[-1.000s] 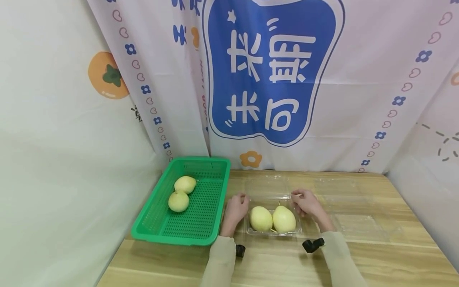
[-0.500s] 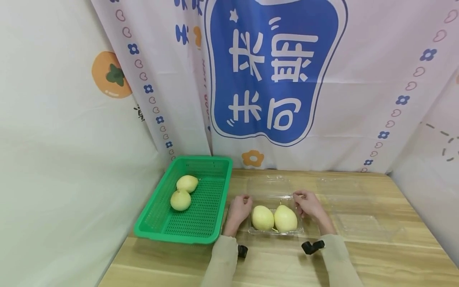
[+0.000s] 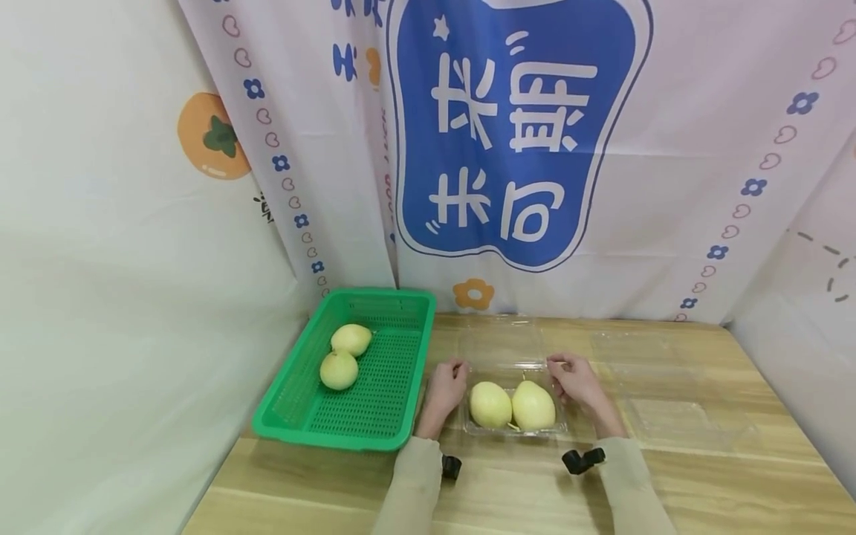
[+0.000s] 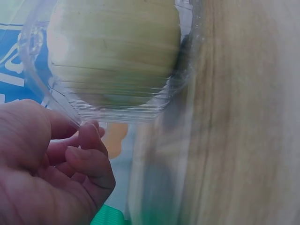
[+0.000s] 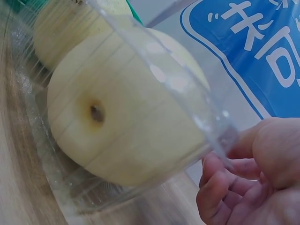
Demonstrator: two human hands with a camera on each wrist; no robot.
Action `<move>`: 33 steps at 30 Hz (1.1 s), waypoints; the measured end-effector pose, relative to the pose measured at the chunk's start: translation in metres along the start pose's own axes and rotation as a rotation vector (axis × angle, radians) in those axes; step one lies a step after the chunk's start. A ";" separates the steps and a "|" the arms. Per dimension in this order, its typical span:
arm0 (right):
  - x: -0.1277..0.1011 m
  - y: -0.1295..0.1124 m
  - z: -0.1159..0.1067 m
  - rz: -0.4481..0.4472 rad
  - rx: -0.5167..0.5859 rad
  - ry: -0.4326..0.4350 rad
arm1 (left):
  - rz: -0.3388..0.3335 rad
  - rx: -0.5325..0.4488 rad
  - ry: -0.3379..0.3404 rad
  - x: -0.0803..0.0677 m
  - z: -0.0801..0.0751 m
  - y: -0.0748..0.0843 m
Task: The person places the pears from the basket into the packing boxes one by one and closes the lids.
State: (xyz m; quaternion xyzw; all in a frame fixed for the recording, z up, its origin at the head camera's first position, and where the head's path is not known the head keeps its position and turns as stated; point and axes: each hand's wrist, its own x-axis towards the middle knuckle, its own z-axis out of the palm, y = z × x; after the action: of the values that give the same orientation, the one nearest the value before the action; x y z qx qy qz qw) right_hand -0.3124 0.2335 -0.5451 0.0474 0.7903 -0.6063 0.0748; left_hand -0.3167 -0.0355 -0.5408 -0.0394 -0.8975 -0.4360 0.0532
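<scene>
A clear plastic clamshell box [image 3: 515,432] sits on the wooden table and holds two yellow pears [image 3: 490,404] [image 3: 533,406]. Its lid [image 3: 501,343] lies open behind it. My left hand [image 3: 449,374] pinches the box's far left corner, and my right hand [image 3: 565,370] pinches its far right corner. In the left wrist view, the curled fingers of my left hand [image 4: 77,132] meet the box rim [image 4: 122,112] below a pear [image 4: 112,51]. In the right wrist view, my right hand [image 5: 229,154] holds the rim [image 5: 187,89] beside a pear [image 5: 122,126].
A green perforated basket [image 3: 374,440] stands at the left with two pears [image 3: 351,339] [image 3: 338,370] inside. Empty clear boxes [image 3: 675,416] [image 3: 635,349] lie open on the right of the table. A printed curtain hangs behind.
Both hands keep their hold on the box's far corners. Only the head view has shifted a little.
</scene>
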 end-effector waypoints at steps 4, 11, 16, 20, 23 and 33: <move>0.000 0.000 0.000 -0.022 0.001 0.002 | -0.001 -0.016 0.010 -0.001 -0.001 0.002; -0.002 0.001 0.000 -0.006 0.023 0.008 | -0.009 -0.042 -0.026 -0.001 -0.002 0.002; -0.003 0.001 0.000 -0.022 0.029 0.001 | -0.037 -0.103 -0.060 -0.001 -0.004 0.000; -0.003 0.001 0.001 -0.030 0.027 -0.011 | -0.021 -0.121 -0.059 -0.003 -0.004 -0.002; -0.002 0.002 0.003 -0.035 0.032 -0.011 | -0.008 -0.148 -0.060 -0.005 -0.006 -0.005; 0.001 0.001 0.002 -0.042 0.049 -0.015 | 0.011 -0.237 -0.063 -0.003 -0.005 -0.007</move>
State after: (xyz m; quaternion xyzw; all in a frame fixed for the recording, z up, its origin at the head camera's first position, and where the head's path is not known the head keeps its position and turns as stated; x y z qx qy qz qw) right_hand -0.3134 0.2322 -0.5464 0.0282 0.7753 -0.6274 0.0670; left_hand -0.3139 -0.0436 -0.5435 -0.0639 -0.8407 -0.5373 0.0220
